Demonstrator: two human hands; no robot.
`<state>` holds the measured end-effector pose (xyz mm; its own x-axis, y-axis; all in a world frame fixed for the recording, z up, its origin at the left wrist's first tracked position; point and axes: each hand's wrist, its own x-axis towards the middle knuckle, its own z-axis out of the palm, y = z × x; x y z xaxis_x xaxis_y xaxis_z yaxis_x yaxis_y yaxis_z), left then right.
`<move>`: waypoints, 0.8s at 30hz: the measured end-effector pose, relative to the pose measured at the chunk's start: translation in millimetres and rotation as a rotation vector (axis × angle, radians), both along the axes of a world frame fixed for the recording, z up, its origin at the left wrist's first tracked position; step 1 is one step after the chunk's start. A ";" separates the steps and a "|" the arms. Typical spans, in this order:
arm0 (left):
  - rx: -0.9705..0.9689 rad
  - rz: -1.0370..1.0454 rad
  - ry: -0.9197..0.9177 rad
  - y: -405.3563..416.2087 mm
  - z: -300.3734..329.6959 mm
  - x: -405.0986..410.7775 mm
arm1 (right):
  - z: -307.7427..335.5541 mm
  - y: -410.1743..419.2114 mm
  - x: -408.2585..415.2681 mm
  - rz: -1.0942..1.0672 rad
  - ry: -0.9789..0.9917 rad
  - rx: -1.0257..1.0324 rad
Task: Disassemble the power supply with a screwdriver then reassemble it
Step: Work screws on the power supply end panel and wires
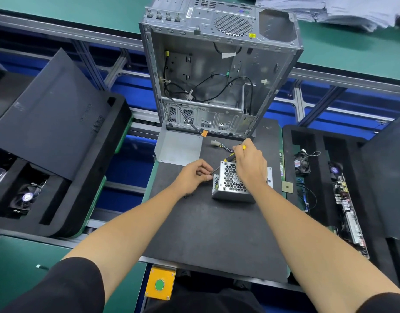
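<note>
Our left hand (195, 175) pinches the yellow-and-black screwdriver's (230, 157) tip (thin metal); our right hand (248, 164) grips its handle over the silver metal power supply box (232, 188).

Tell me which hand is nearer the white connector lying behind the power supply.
Right. The right hand, gripping the screwdriver, sits just right of the white connector. The left hand is farther off, at the power supply's left edge.

Silver power supply (234, 188), grille up
</note>
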<state>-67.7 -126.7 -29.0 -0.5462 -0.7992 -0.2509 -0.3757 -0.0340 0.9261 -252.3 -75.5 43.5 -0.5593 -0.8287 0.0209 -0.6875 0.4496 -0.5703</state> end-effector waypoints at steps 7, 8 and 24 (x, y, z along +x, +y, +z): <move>0.018 -0.007 0.020 3.5 -0.4 -4.8 | -0.5 -0.1 0.1 0.005 0.003 -0.007; 0.024 0.013 0.028 4.1 -0.4 -5.1 | -0.1 0.1 0.1 0.006 0.006 -0.007; 0.076 0.044 0.067 -3.1 4.2 -2.6 | 2.1 3.0 2.0 0.021 0.001 -0.021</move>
<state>-70.3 -129.8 -24.8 -0.5287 -0.8027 -0.2758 -0.3096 -0.1201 0.9432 -250.3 -72.5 45.6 -0.5416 -0.8397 0.0390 -0.6972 0.4228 -0.5789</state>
